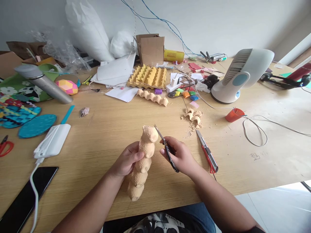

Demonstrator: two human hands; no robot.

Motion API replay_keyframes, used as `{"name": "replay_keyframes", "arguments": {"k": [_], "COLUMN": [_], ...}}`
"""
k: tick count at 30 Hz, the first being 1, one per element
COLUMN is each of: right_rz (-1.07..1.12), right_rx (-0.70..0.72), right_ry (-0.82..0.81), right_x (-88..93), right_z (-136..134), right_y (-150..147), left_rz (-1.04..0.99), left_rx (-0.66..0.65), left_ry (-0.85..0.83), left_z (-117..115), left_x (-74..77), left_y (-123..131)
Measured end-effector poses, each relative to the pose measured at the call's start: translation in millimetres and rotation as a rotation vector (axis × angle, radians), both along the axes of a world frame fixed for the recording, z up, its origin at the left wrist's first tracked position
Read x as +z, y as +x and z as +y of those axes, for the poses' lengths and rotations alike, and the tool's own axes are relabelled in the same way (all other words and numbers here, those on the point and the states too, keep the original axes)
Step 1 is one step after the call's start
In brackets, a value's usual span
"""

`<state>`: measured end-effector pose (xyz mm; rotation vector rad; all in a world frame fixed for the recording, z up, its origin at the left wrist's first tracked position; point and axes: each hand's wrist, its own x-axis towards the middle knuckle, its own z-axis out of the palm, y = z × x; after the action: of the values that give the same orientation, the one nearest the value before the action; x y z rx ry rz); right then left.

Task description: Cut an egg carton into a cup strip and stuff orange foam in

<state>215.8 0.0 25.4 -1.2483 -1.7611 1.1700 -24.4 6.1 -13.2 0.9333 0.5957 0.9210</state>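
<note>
My left hand point(128, 160) is wrapped round a tan strip of egg-carton cups point(143, 161) held lengthwise above the wooden table point(102, 136). My right hand point(181, 157) grips black-handled scissors point(166, 147), whose blades point up and touch the top cup of the strip. A red utility knife point(207, 152) lies on the table just right of my right hand. Cardboard scraps and crumbs point(193, 118) sit behind it.
Another carton strip point(153, 96) and a yellow egg tray point(148, 77) lie further back. A white desk fan point(240, 74), an orange cup point(234, 115) and a white cable point(257, 129) are at right. A power bank point(53, 139), phone point(25, 197) and red scissors point(5, 147) lie left.
</note>
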Motion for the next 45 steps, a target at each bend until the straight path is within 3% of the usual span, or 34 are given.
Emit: {"name": "replay_keyframes", "arguments": {"k": [22, 29, 33, 40, 45], "right_rz": [-0.014, 0.104, 0.185, -0.027, -0.041], "right_rx": [-0.046, -0.125, -0.065, -0.091, -0.089], "right_ry": [0.004, -0.042, -0.085, 0.030, 0.048], "right_x": [-1.9, -2.8, 0.2, -3.1, -4.4], "right_z": [1.5, 3.6, 3.9, 3.0, 1.4], "right_y": [-2.0, -4.2, -2.8, -5.6, -7.3], "left_rz": [-0.045, -0.083, -0.053, -0.063, -0.082], "left_rx": [0.013, -0.005, 0.032, 0.001, -0.020], "left_ry": [-0.014, -0.073, -0.119, -0.127, -0.105], "left_z": [-1.2, 1.5, 1.8, 2.4, 2.2], "left_x": [-1.2, 5.1, 9.8, 7.9, 4.5], "left_y": [1.6, 3.4, 3.0, 4.8, 7.0]}}
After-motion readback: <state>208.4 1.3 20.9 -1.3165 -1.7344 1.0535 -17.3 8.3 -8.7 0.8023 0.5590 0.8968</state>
